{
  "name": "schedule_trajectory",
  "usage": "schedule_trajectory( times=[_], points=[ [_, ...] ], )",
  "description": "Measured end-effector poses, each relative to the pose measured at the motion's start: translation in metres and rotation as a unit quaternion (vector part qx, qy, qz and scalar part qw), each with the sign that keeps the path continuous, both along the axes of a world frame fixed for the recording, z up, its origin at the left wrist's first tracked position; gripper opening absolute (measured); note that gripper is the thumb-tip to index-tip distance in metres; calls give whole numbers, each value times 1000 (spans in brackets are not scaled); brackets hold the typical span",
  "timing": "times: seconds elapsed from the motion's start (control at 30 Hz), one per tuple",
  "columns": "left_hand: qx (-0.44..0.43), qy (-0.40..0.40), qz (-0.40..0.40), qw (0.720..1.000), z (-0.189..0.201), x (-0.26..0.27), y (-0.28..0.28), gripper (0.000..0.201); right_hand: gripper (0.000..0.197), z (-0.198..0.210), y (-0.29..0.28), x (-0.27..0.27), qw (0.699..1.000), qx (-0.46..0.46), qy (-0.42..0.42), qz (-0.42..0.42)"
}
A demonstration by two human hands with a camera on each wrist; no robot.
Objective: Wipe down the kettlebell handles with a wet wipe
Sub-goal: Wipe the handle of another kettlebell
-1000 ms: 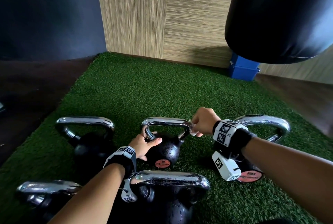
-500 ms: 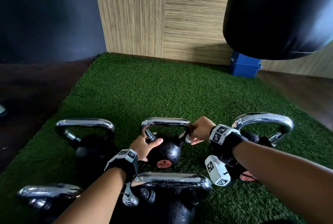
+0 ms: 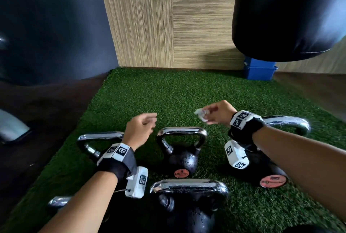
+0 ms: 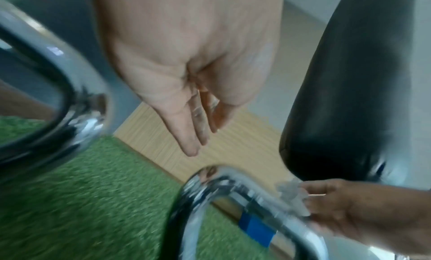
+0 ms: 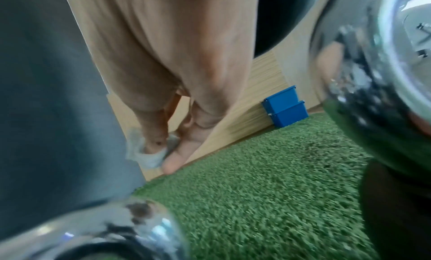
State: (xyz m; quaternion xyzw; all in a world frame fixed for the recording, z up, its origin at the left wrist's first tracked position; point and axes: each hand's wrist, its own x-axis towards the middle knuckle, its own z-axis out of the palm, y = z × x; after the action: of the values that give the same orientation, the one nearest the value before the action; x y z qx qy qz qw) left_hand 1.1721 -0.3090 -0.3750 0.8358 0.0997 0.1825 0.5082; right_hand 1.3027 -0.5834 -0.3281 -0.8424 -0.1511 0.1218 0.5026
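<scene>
Several black kettlebells with chrome handles stand on green turf. The small middle kettlebell (image 3: pixel 179 156) has its handle (image 3: pixel 182 130) free of both hands. My right hand (image 3: pixel 215 113) hovers above and right of it, pinching a crumpled white wet wipe (image 3: pixel 201 114) between thumb and fingers; the wipe (image 5: pixel 144 153) also shows in the right wrist view, and the wipe (image 4: pixel 292 194) in the left wrist view. My left hand (image 3: pixel 142 128) hangs in the air left of the handle, fingers loosely extended (image 4: pixel 193 135), holding nothing.
A large kettlebell (image 3: pixel 189 206) stands nearest me, another (image 3: pixel 271 172) at the right under my right forearm, one handle (image 3: pixel 99 138) at the left. A black punching bag (image 3: pixel 288 13) hangs at upper right above blue boxes (image 3: pixel 260 69). A wood-panel wall backs the turf (image 3: pixel 168 92).
Both hands have lifted off the middle kettlebell's handle. The right hand rose with the wipe; the left hand let go of the handle's left side and rose.
</scene>
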Motion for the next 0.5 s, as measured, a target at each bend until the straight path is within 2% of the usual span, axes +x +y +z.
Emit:
schedule_trajectory(
  times=[0.07,0.17,0.27,0.33,0.43,0.5],
  points=[
    [-94,-50,-32,994,24,3,-9,16,29,15,9,-11,996,44,-6,82],
    [-247,-10,-92,964,48,11,-25,31,36,30,27,-26,987,43,-29,151],
    [-271,44,-160,948,54,12,-33,31,42,34,42,-39,984,53,-60,160],
    [-286,54,-194,937,50,9,-34,29,43,32,47,-43,984,61,-98,134],
    [-332,40,-199,921,42,8,-36,26,45,28,50,-44,984,53,-135,98],
    [-328,29,-196,923,38,11,-36,33,44,24,53,-42,983,32,-163,82]
  ],
)
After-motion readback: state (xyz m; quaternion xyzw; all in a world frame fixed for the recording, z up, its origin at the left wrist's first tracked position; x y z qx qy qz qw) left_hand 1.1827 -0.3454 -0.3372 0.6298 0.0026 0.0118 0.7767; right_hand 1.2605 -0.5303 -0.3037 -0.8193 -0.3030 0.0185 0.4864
